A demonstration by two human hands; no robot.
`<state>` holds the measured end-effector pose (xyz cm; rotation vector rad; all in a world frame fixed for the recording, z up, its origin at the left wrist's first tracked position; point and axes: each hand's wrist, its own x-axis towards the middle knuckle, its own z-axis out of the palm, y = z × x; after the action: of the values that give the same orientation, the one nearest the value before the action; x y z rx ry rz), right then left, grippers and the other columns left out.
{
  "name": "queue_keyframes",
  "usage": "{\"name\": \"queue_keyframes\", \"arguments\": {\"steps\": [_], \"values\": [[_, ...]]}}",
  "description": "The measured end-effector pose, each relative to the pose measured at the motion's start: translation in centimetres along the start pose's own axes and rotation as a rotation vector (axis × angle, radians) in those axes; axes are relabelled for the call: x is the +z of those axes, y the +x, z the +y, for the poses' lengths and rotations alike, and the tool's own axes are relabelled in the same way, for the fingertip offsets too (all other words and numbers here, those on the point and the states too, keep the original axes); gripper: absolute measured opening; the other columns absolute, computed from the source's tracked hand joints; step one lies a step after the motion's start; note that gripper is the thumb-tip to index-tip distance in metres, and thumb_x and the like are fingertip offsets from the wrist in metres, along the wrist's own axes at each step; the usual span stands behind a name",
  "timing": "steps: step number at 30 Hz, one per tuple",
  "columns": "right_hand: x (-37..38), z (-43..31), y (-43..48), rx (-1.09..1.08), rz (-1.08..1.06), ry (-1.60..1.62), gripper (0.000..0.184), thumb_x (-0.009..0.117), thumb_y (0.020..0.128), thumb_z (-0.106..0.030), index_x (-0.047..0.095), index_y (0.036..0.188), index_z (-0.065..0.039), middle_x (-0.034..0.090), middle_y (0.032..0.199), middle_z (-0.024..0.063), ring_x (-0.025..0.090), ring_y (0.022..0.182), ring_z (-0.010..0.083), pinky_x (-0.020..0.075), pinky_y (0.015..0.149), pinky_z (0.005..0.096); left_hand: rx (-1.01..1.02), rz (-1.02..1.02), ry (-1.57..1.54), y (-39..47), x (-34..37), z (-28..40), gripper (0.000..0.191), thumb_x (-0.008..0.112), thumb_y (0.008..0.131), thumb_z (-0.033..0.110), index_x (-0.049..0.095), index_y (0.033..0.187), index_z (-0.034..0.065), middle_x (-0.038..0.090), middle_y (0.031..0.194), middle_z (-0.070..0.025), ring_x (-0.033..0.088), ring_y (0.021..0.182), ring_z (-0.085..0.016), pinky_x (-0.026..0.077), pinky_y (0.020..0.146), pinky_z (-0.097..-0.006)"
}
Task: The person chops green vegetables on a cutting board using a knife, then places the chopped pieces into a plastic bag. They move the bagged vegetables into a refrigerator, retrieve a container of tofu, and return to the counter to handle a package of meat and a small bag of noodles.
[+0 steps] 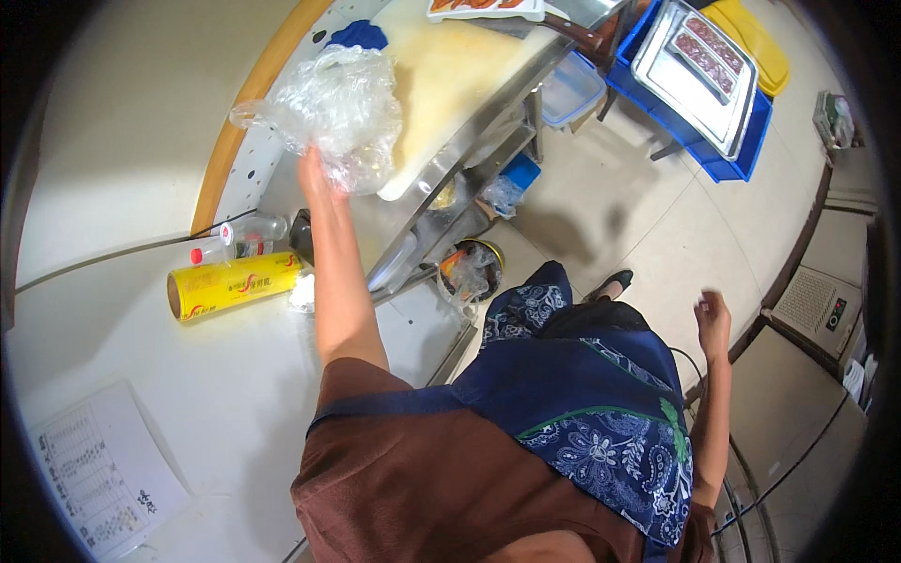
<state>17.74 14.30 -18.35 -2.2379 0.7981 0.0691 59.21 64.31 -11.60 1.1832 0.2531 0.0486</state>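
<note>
My left hand grips a crumpled clear plastic bag from below. The bag is held over the steel counter and the left edge of a pale cutting board; the fingers are partly hidden by the plastic. A dark blue cloth shows just behind the bag. Away from the counter, my right hand hangs at my right side above the floor. It is loosely curled, with nothing seen in it.
A yellow cling film roll lies on the white surface beside plastic bottles. Beneath the counter's edge stands a lined bin. A blue crate carries a metal tray with packed meat. A knife handle lies near the board's far edge.
</note>
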Motion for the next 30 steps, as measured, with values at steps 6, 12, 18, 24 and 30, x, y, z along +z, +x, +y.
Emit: {"name": "queue_keyframes", "arguments": {"steps": [6, 12, 18, 24, 30], "values": [[2.7, -19.6, 4.6, -0.327, -0.148, 0.277, 0.048, 0.06, 0.071, 0.001, 0.043, 0.115, -0.008, 0.049, 0.112, 0.0077, 0.049, 0.094, 0.0185, 0.0474, 0.071, 0.0296, -0.282, -0.165, -0.031, -10.5, 11.0, -3.2, 0.04, 0.044, 0.083, 0.022, 0.041, 0.117, 0.0022, 0.05, 0.11, -0.0121, 0.051, 0.097, -0.027, 0.044, 0.079, -0.039], [5.4, -26.5, 6.0, -0.521, -0.062, 0.455, 0.083, 0.075, 0.058, -0.02, 0.029, 0.124, -0.002, 0.04, 0.12, 0.0176, 0.043, 0.107, 0.026, 0.0387, 0.087, 0.0321, -0.656, -0.681, -0.085, -17.7, 17.2, -7.9, 0.046, 0.052, 0.08, 0.024, 0.04, 0.119, 0.0035, 0.05, 0.11, -0.0096, 0.051, 0.096, -0.022, 0.043, 0.08, -0.0343], [3.3, -22.2, 6.1, -0.147, -0.006, 0.718, 0.045, 0.062, 0.06, 0.0, 0.05, 0.102, 0.007, 0.059, 0.085, 0.0113, 0.055, 0.08, 0.0161, 0.045, 0.071, 0.0277, -0.749, -1.141, 0.228, -19.0, 21.1, -9.5, 0.046, 0.053, 0.078, 0.02, 0.04, 0.12, 0.004, 0.048, 0.113, -0.0085, 0.048, 0.097, -0.018, 0.042, 0.08, -0.0315], [-1.2, -14.9, 8.6, -0.035, 0.171, 1.173, 0.03, 0.051, 0.064, 0.007, 0.058, 0.093, 0.001, 0.059, 0.085, 0.0063, 0.055, 0.075, 0.0135, 0.0447, 0.068, 0.0272, 0.308, -1.106, 0.629, -21.4, 27.5, -9.0, 0.069, 0.066, 0.067, 0.025, 0.033, 0.123, 0.0028, 0.035, 0.125, -0.0138, 0.038, 0.11, -0.029, 0.031, 0.09, -0.0416], [-8.4, -14.1, 7.9, -0.415, -0.024, 1.343, 0.023, 0.057, 0.072, -0.021, 0.055, 0.09, -0.006, 0.055, 0.08, 0.0002, 0.048, 0.069, 0.0074, 0.0411, 0.061, 0.0231, 1.112, -1.476, 0.94, -27.4, 36.9, -10.2, 0.083, 0.074, 0.055, 0.022, 0.031, 0.123, -0.0008, 0.033, 0.124, -0.0219, 0.031, 0.114, -0.04, 0.025, 0.092, -0.051]]}}
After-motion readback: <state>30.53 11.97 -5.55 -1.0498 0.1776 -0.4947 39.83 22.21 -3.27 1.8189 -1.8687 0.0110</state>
